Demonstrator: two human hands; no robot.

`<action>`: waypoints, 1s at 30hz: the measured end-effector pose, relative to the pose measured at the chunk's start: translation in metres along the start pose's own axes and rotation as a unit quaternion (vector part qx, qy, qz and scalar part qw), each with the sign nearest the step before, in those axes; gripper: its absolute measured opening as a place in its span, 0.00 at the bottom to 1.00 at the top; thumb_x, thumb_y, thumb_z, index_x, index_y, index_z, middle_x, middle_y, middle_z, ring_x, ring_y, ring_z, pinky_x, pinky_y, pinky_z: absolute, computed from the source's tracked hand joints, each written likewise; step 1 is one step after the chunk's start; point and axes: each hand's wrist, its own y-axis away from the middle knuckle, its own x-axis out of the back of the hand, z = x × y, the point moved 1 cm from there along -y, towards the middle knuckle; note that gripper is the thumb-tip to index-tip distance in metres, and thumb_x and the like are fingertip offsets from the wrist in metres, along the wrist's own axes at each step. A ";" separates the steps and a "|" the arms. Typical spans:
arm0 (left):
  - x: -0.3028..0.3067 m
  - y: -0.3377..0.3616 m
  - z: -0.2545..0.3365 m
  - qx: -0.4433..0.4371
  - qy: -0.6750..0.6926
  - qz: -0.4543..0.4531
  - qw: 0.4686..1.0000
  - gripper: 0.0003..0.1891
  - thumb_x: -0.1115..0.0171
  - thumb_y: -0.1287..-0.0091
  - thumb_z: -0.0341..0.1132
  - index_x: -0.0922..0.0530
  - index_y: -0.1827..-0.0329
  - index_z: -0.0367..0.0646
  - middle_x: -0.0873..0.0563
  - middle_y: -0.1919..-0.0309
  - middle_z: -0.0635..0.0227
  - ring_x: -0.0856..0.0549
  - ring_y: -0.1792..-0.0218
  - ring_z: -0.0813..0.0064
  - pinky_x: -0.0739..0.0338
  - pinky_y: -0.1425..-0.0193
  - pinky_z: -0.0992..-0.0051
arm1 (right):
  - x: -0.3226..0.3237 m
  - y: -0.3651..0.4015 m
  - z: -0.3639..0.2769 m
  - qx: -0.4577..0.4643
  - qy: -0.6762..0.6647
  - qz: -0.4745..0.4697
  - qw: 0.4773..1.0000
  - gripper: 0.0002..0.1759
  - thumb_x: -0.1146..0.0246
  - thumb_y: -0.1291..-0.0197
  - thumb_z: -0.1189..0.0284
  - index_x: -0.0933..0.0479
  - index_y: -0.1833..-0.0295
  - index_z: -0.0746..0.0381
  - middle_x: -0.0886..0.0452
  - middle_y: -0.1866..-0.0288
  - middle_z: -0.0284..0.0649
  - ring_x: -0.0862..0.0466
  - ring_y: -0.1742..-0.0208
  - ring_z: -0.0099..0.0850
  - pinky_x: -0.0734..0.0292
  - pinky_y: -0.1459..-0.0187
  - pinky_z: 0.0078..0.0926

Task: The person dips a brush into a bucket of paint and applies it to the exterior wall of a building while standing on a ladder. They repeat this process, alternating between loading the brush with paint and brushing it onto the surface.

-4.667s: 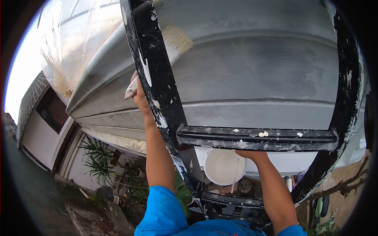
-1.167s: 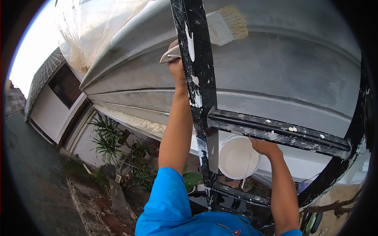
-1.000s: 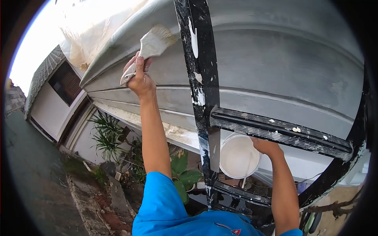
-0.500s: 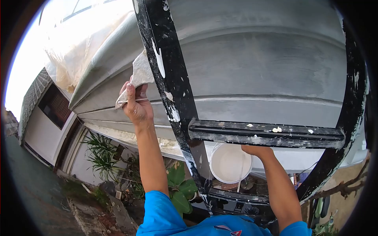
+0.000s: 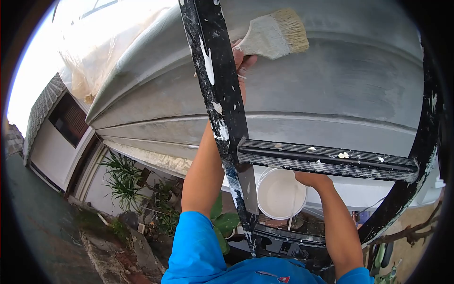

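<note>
A wide paintbrush (image 5: 274, 35) with pale bristles is gripped in my left hand (image 5: 242, 61), which is partly behind the black ladder rail (image 5: 215, 71). The bristles point right, over the grey curved surface (image 5: 326, 75). Under the ladder step (image 5: 326, 158), a round white bucket (image 5: 281, 194) holds an off-white liquid, with a thin stick at its near side. My right hand (image 5: 309, 179) is at the bucket's upper right rim; the step partly hides its fingers, and what they hold is not visible.
A second rail (image 5: 423, 118) of the paint-spattered ladder stands at right. Translucent plastic sheeting (image 5: 99, 52) hangs at upper left. Potted plants (image 5: 124, 180) and large green leaves (image 5: 224, 222) are below on the left. A branch (image 5: 411, 232) crosses the lower right.
My left hand and the brush have moved up and right, from left of the ladder rail to behind it. The bristles now show. My right hand stays by the bucket.
</note>
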 end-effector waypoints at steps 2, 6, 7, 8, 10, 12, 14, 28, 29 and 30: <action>0.041 -0.006 -0.007 -0.025 -0.015 0.004 1.000 0.19 0.34 0.38 0.25 0.27 0.45 0.32 0.17 0.54 0.54 0.14 0.59 0.67 0.14 0.51 0.70 | 0.001 0.000 0.003 -0.005 -0.020 -0.010 1.000 0.15 0.38 0.49 0.68 0.21 0.55 0.59 0.17 0.57 0.44 0.18 0.54 0.42 0.25 0.46 0.40; 0.100 0.001 0.035 -0.105 -0.072 0.109 0.986 0.14 0.33 0.37 0.28 0.24 0.51 0.31 0.16 0.58 0.55 0.14 0.61 0.70 0.15 0.56 0.75 | 0.032 0.007 -0.021 -0.036 -0.034 -0.040 0.998 0.15 0.38 0.49 0.67 0.21 0.56 0.59 0.16 0.57 0.44 0.18 0.54 0.42 0.25 0.46 0.41; 0.118 0.001 0.044 -0.107 -0.107 0.136 0.979 0.15 0.33 0.37 0.27 0.25 0.51 0.30 0.17 0.57 0.54 0.14 0.59 0.66 0.15 0.53 0.72 | 0.032 0.007 -0.022 -0.051 -0.032 -0.060 0.996 0.17 0.38 0.49 0.66 0.21 0.54 0.59 0.17 0.55 0.45 0.19 0.51 0.42 0.27 0.43 0.41; 0.139 0.001 0.053 -0.126 -0.124 0.163 0.971 0.15 0.33 0.37 0.27 0.25 0.51 0.30 0.17 0.57 0.54 0.14 0.58 0.65 0.15 0.51 0.70 | 0.036 0.012 -0.025 -0.049 -0.061 -0.039 0.996 0.18 0.37 0.50 0.66 0.21 0.52 0.59 0.18 0.51 0.46 0.21 0.47 0.43 0.29 0.40 0.41; 0.174 0.004 0.065 -0.145 -0.133 0.207 0.958 0.15 0.34 0.36 0.28 0.25 0.50 0.29 0.17 0.57 0.54 0.14 0.56 0.64 0.15 0.49 0.69 | 0.027 0.010 -0.019 -0.077 -0.093 -0.061 0.991 0.20 0.37 0.50 0.66 0.22 0.50 0.59 0.19 0.49 0.46 0.22 0.44 0.43 0.30 0.38 0.41; 0.186 0.007 0.075 -0.153 -0.119 0.240 0.951 0.16 0.34 0.36 0.29 0.26 0.49 0.29 0.17 0.56 0.54 0.15 0.55 0.65 0.15 0.48 0.70 | 0.041 0.013 -0.028 -0.074 -0.090 -0.064 0.991 0.20 0.36 0.50 0.67 0.22 0.49 0.58 0.19 0.48 0.46 0.22 0.44 0.43 0.30 0.38 0.41; 0.176 0.013 0.057 -0.090 -0.050 0.178 0.979 0.17 0.34 0.35 0.30 0.27 0.48 0.29 0.17 0.57 0.54 0.15 0.56 0.65 0.16 0.50 0.71 | 0.043 0.011 -0.030 -0.064 -0.079 -0.069 0.992 0.20 0.36 0.50 0.67 0.22 0.49 0.58 0.19 0.48 0.46 0.22 0.44 0.42 0.30 0.38 0.41; -0.035 0.004 -0.009 0.035 0.070 0.008 0.997 0.16 0.32 0.38 0.31 0.25 0.50 0.36 0.16 0.58 0.57 0.14 0.57 0.67 0.14 0.54 0.70 | 0.016 0.003 -0.012 0.023 -0.006 0.006 1.000 0.11 0.39 0.48 0.70 0.21 0.58 0.60 0.17 0.61 0.45 0.18 0.58 0.41 0.23 0.52 0.40; -0.022 0.004 -0.002 0.014 0.040 0.005 0.999 0.15 0.32 0.37 0.30 0.25 0.51 0.35 0.16 0.58 0.57 0.14 0.57 0.67 0.14 0.54 0.70 | 0.022 0.004 -0.016 0.018 0.001 -0.007 1.000 0.11 0.39 0.48 0.69 0.21 0.58 0.60 0.17 0.61 0.45 0.18 0.58 0.41 0.23 0.52 0.40; -0.006 0.002 0.006 -0.008 0.012 -0.001 1.000 0.14 0.33 0.36 0.30 0.25 0.52 0.35 0.16 0.58 0.57 0.14 0.58 0.68 0.14 0.54 0.70 | 0.028 0.003 -0.021 0.011 0.007 -0.016 1.000 0.11 0.39 0.48 0.69 0.21 0.58 0.59 0.17 0.61 0.44 0.18 0.58 0.41 0.23 0.52 0.41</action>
